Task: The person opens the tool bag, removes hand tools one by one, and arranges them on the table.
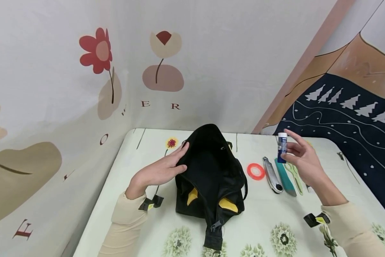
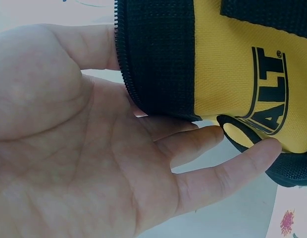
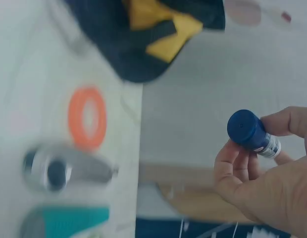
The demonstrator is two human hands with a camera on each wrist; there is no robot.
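Note:
A black and yellow tool bag (image 1: 211,171) stands on the table with its zipped mouth wide. My left hand (image 1: 161,169) holds the left side of its rim, the thumb (image 2: 94,47) and fingers around the zip edge; the ring and little fingers lie along the yellow outer face (image 2: 228,64). Above the table's right part, my right hand (image 1: 304,162) pinches a blue glue stick (image 1: 282,148) with a white cap between thumb and fingers. The right wrist view shows the blue base of the glue stick (image 3: 245,129) toward the camera. The bag's dark interior hides whatever is inside.
Right of the bag lie an orange ring (image 1: 256,171), a grey utility knife (image 1: 272,175), a long teal object (image 1: 285,178) and a pale green tool (image 1: 295,176). The white flower-print table (image 1: 134,228) meets curtains at its back and left.

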